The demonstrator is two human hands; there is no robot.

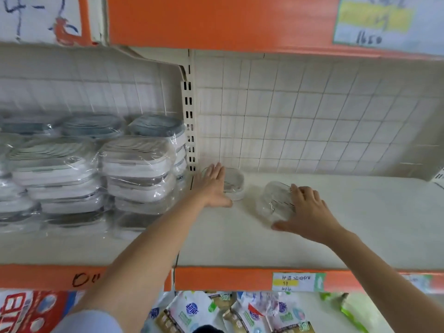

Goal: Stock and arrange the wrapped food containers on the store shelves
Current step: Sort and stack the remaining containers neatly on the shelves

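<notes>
Tubs going to the shelf (pixel 360 224) back.
Left hand (pixel 212 186) spread flat on rear tub (pixel 234 182); right hand (pixel 306 211) spread over front tub (pixel 276 200), apparently pushing both rearward.

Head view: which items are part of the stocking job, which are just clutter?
Job:
- left hand, flat against small container at the back
- right hand, fingers spread on clear container
- wrapped container stacks in the left bay
- shelf

Lying about:
- price tag
- packets on the shelf below
- green item
</notes>
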